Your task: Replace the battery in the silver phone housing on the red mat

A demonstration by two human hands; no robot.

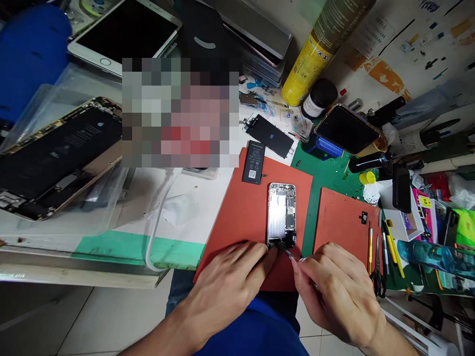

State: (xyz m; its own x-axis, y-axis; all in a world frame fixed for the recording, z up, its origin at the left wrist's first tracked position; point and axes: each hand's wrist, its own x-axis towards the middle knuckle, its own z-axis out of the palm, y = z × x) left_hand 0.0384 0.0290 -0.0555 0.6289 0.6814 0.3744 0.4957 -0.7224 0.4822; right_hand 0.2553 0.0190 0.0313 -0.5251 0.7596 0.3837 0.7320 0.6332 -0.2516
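An opened phone body, its insides bare, lies upright on a red mat. My left hand rests on the mat with its fingertips pressed against the phone's bottom left corner. My right hand is closed in a pinch around a thin metal tool whose tip touches the phone's bottom edge. A black battery lies apart on the mat's top edge.
A second red mat lies to the right, with pens, tweezers and scissors beside it. Behind stand a yellow spray can, a dark jar and a phone on a blue stand. An open tablet lies left.
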